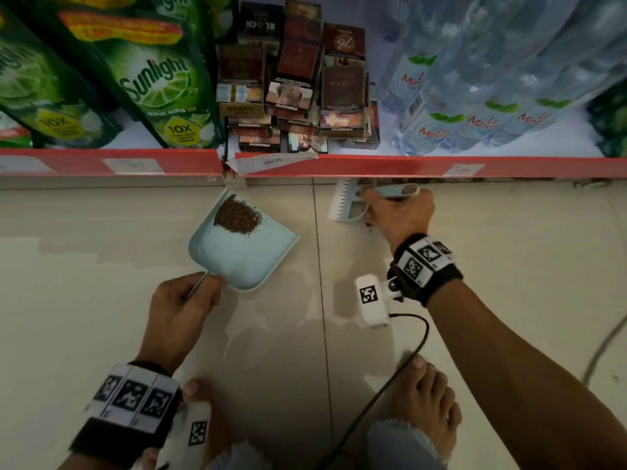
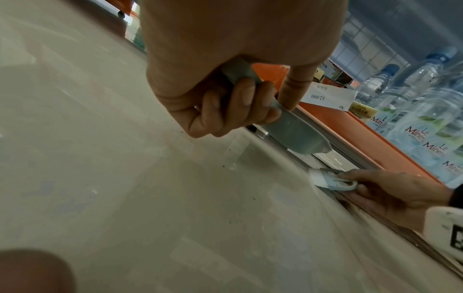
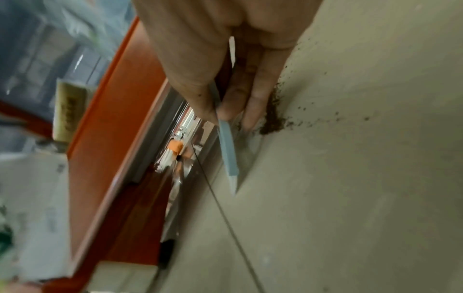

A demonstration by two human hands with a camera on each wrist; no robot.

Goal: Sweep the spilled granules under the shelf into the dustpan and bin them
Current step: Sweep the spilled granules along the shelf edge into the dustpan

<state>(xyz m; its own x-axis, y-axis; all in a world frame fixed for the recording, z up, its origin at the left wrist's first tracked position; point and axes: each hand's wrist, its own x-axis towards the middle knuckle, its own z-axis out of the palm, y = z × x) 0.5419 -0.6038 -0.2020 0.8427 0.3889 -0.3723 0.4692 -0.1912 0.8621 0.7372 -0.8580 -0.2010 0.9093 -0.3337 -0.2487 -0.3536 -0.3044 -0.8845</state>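
Observation:
A pale blue dustpan [image 1: 249, 252] lies on the floor tiles with a heap of brown granules [image 1: 238, 216] in its far corner. My left hand [image 1: 183, 300] grips its handle [image 2: 240, 73] from the near side. My right hand [image 1: 397, 212] holds a pale blue hand brush [image 1: 349, 201] with white bristles against the floor, just under the red shelf edge [image 1: 373, 164]. In the right wrist view, loose brown granules [image 3: 273, 119] lie on the tile beside my fingertips [image 3: 253, 111], and the brush [image 3: 228, 152] points along the shelf gap.
The low shelf carries green detergent pouches [image 1: 159, 83], stacked cigarette packs [image 1: 298, 93] and water bottles [image 1: 475, 89]. A paper price tag [image 1: 271, 162] hangs over the shelf lip. My bare feet [image 1: 424, 401] and a black cable [image 1: 390, 378] are on the tiles near me.

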